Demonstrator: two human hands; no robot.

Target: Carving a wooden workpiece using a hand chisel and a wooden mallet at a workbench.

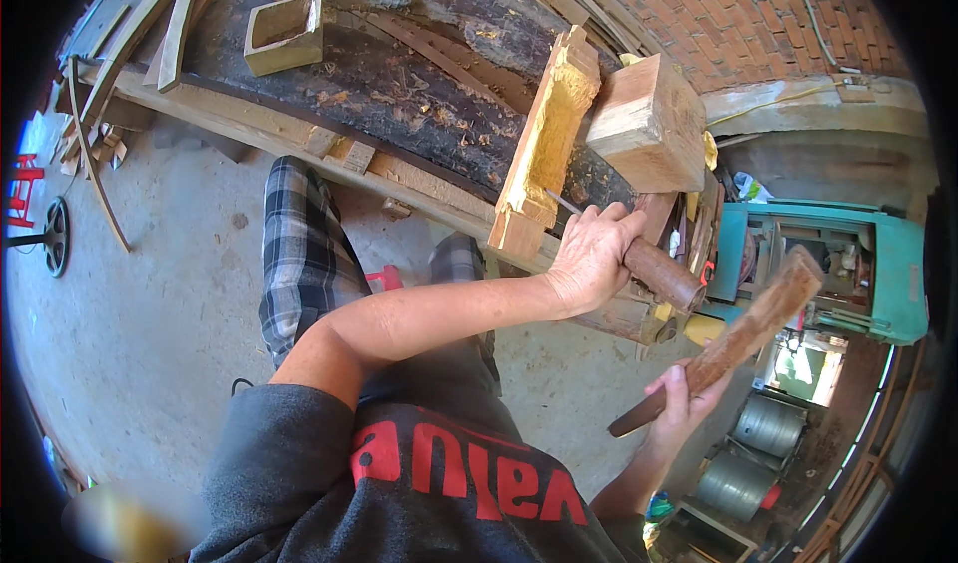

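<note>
My left hand [589, 264] is closed around a chisel [664, 276] with a thick brown wooden handle. Its thin metal blade points at the near end of a yellow, roughly carved piece of wood [549, 149] on the workbench; I cannot tell if the tip touches. Lower and to the right, my right hand [684, 401] grips a flat wooden stick [748, 343], raised at a slant with its broad end up and near the chisel handle. A large squared wooden block [649, 129] stands just right of the carved piece.
The dark, worn workbench [399, 94] carries chips and boards. A hollow wooden box [284, 36] sits at its far left, near long curved strips [180, 29]. A teal machine cabinet [898, 274] and metal drums [738, 485] stand right. A brick wall [738, 14] rises behind.
</note>
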